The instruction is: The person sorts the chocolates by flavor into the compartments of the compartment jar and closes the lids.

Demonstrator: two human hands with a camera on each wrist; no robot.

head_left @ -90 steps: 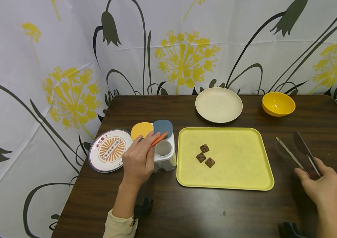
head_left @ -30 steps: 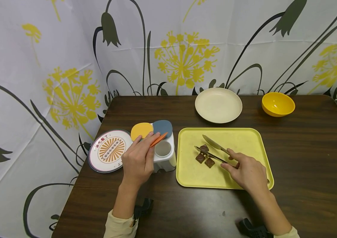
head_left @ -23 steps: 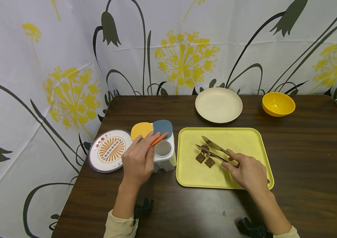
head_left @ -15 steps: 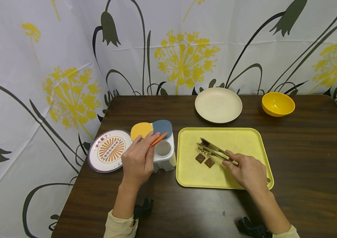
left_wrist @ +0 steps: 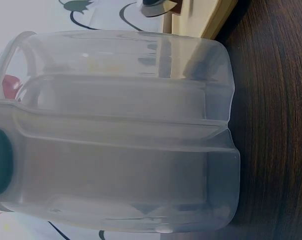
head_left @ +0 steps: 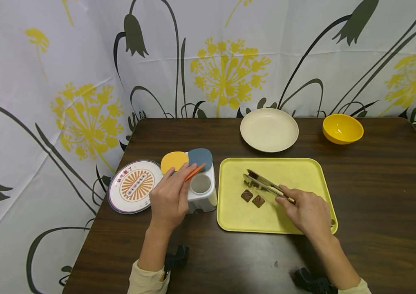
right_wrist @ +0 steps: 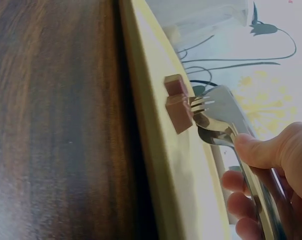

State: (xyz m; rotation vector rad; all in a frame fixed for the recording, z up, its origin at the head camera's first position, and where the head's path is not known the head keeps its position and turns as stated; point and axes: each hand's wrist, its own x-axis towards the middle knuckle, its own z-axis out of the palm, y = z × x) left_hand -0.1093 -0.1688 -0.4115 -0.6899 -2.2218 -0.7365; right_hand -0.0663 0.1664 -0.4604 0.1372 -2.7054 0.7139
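Note:
In the head view my left hand (head_left: pixel 169 200) holds up the orange lid (head_left: pixel 195 172) of a multi-compartment container (head_left: pixel 204 200), exposing a round opening beneath. The left wrist view shows the container's translucent wall (left_wrist: pixel 116 165) up close. My right hand (head_left: pixel 309 210) grips metal tongs (head_left: pixel 267 185) over the yellow tray (head_left: pixel 296 175); one end has fork tines (right_wrist: pixel 203 104). Their tips are close together around a chocolate piece, mostly hidden between them. Just in front lie two square chocolates (head_left: pixel 247 195) with ridged tops, on the tray.
A patterned plate (head_left: pixel 137 186) stands left of the container. Behind the tray are a cream plate (head_left: pixel 269 130) and a yellow bowl (head_left: pixel 343 129). The container's yellow lid (head_left: pixel 174 161) and blue lid (head_left: pixel 200 159) are down. A floral cloth (head_left: pixel 226 77) hangs behind the table.
My right hand has brought the tongs from the table's right side to the chocolates, and the tongs' tips have closed around the rear piece. The left hand stays at the orange lid.

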